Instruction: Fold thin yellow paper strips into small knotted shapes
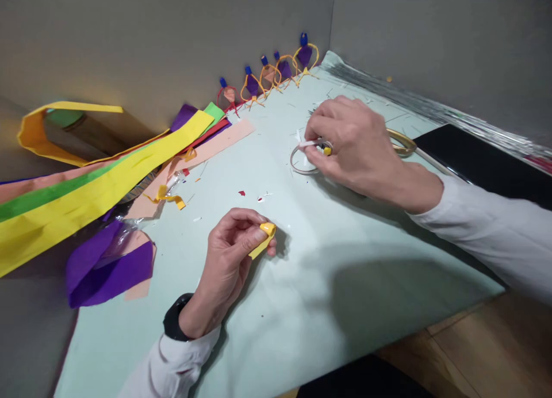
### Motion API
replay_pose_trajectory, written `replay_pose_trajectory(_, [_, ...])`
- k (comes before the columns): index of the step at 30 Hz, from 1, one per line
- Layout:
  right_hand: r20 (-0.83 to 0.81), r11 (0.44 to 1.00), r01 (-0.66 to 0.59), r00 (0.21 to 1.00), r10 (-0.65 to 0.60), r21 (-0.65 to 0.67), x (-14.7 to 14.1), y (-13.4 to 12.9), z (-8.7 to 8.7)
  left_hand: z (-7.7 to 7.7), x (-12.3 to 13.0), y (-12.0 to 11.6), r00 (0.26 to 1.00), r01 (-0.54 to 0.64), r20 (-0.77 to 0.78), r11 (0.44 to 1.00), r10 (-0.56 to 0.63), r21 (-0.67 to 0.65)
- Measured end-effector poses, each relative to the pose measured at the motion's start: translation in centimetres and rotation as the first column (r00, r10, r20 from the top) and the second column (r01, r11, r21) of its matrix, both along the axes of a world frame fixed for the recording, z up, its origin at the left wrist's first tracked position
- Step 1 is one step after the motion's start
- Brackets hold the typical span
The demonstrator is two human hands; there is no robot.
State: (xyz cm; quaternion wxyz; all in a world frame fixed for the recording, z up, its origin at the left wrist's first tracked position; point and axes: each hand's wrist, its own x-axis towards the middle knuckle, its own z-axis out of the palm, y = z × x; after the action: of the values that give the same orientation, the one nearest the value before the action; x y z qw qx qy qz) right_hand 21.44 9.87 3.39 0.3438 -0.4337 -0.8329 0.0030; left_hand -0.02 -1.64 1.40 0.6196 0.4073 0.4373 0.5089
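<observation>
Between the thumb and fingers of my left hand [235, 248] is a short piece of yellow paper [267, 230], rolled or folded over at its top end. Farther right, my right hand [349, 139] has its fingers closed at a thin pale ring that looks like a tape roll [295, 162]. A white strip [309, 143] crosses the ring at my fingertips, and a small yellow bit [326, 151] shows beneath them. My palm and fingers partly hide the ring. Just behind that wrist, a gold-coloured ring [403, 145] lies on the table.
Yellow, green, peach and purple paper strips [103, 196] spread over the left side. Several small paper figures [252, 86] lean along the back wall. Thin silver strips [414, 107] and a black flat object [483, 162] lie right. Paper scraps [242, 193] dot the pale tabletop [280, 340].
</observation>
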Motion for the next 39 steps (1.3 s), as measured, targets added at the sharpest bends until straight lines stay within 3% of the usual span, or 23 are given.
replay_pose_trajectory(2, [-0.124, 0.975, -0.206, 0.973, 0.195, -0.082, -0.7, -1.2, -0.1, -0.1, 0.0, 0.1, 1.0, 0.007, 0.005, 1.0, -0.007, 0.004])
replay_pose_trajectory(3, [-0.199, 0.934, -0.332, 0.932, 0.304, -0.131, -1.2, -1.8, -0.1, -0.2, -0.1, 0.1, 1.0, 0.011, 0.012, 1.0, -0.011, 0.006])
replay_pose_trajectory(6, [-0.327, 0.733, -0.592, 0.803, 0.499, -0.334, -2.3, -3.2, -0.3, -0.3, -0.2, 0.2, 0.999, 0.014, 0.041, 1.0, -0.015, 0.016])
replay_pose_trajectory(9, [-0.376, 0.612, -0.678, 0.735, 0.564, -0.407, -2.9, -3.9, -0.6, -0.5, -0.3, 0.2, 0.999, 0.017, 0.051, 1.0, -0.018, 0.019])
replay_pose_trajectory(15, [-0.445, 0.521, -0.738, 0.675, 0.589, -0.429, -3.1, -4.1, -1.3, -0.6, -0.2, 0.2, 0.998, 0.043, 0.044, 0.999, -0.044, 0.018])
replay_pose_trajectory(28, [-0.569, 0.483, -0.769, 0.637, 0.521, -0.419, -3.1, -4.3, -1.8, -0.4, -0.4, 0.4, 0.997, 0.061, 0.058, 0.995, -0.057, -0.081])
replay_pose_trajectory(35, [-0.586, 0.562, -0.72, 0.678, 0.443, -0.408, -3.4, -4.7, -1.8, -0.4, -0.5, 0.4, 0.991, 0.109, 0.09, 0.992, -0.103, -0.064])
replay_pose_trajectory(39, [-0.605, 0.567, -0.692, 0.701, 0.378, -0.447, -3.3, -4.7, -1.7, -0.1, -0.5, 0.4, 0.992, 0.091, 0.092, 0.992, -0.084, -0.083])
